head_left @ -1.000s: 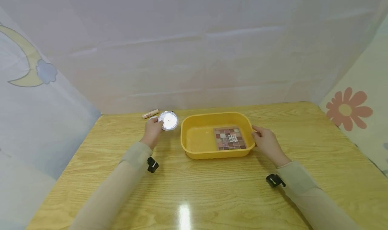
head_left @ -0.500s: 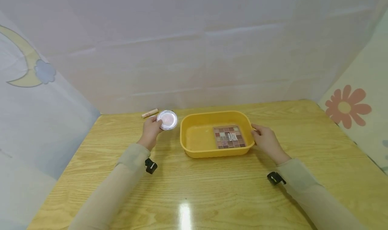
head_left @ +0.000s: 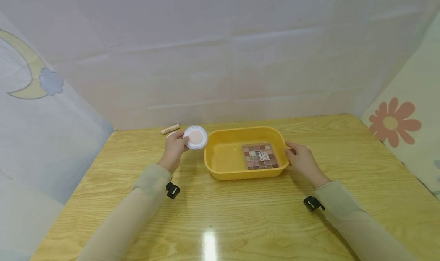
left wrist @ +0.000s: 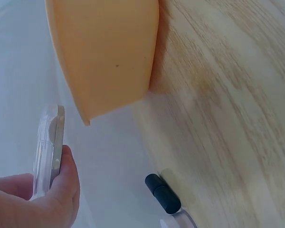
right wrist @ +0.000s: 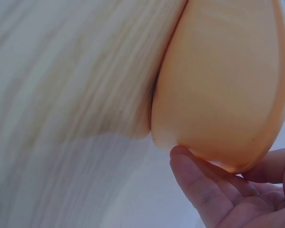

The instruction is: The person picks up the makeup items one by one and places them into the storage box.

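Note:
My left hand (head_left: 173,151) holds a round powder compact (head_left: 195,137) with a clear lid and pale centre, thumb on one face and fingers behind. It is raised at the left end of a yellow plastic basin (head_left: 225,174). In the left wrist view the compact (left wrist: 57,142) shows edge-on, apart from the basin's end wall (left wrist: 109,57). My right hand (head_left: 304,163) grips the basin's right end, thumb at the rim and fingers (right wrist: 194,175) against the outer wall. Inside the basin, toward the right, lies a flat eyeshadow palette (head_left: 260,156) with many coloured squares.
A pale lipstick-like tube (head_left: 170,129) lies at the table's back edge, behind my left hand. In the left wrist view, a small black cylinder (left wrist: 162,194) sits near a clear rounded item (left wrist: 180,220) only partly shown. A cloth backdrop (head_left: 220,81) rises behind the wooden table (head_left: 192,215).
The compact in my left hand first shifts slightly left, then moves right to the basin's left rim. Glare on its lid has faded. My right hand and the basin stay nearly still.

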### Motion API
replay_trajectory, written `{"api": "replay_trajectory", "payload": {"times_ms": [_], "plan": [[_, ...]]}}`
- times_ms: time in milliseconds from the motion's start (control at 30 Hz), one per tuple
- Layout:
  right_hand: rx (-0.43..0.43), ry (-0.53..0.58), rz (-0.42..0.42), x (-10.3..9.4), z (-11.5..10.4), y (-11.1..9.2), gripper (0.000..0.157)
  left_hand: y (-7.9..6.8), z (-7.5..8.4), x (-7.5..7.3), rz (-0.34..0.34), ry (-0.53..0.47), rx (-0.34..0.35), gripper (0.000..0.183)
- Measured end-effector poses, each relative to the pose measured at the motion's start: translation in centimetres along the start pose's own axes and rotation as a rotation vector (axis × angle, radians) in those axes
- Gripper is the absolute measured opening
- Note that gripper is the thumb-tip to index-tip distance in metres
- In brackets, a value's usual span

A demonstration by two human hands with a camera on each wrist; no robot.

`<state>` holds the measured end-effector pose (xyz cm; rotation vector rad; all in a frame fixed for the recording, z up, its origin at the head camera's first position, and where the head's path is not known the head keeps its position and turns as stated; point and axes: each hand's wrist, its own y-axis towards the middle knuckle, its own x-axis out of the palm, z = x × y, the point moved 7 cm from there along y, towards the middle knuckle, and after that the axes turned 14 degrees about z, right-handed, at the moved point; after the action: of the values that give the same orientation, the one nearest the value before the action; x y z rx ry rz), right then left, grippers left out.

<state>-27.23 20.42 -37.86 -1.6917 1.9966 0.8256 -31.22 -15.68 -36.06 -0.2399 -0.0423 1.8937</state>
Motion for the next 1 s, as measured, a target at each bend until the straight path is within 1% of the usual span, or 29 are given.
{"api": "replay_trajectory", "payload": {"times_ms": [300, 433, 667, 1000], "plan": [[-0.002, -0.006, 0.001, -0.1, 0.0, 0.0, 0.044, -0.8, 0.6, 1.0, -0.044, 0.041, 0.030, 0.045], [-0.011, -0.008, 0.010, -0.1, -0.1, -0.1, 0.044, -1.1, 0.5, 1.4, -0.074, 0.076, 0.038, 0.045], [-0.001, -0.008, 0.007, 0.0, 0.0, 0.0, 0.044, -1.6, 0.5, 2.4, -0.133, 0.148, 0.076, 0.043], [0.006, -0.005, 0.004, 0.0, 0.0, 0.0, 0.044, -2.0, 0.7, 3.4, -0.191, 0.184, 0.098, 0.040]]}}
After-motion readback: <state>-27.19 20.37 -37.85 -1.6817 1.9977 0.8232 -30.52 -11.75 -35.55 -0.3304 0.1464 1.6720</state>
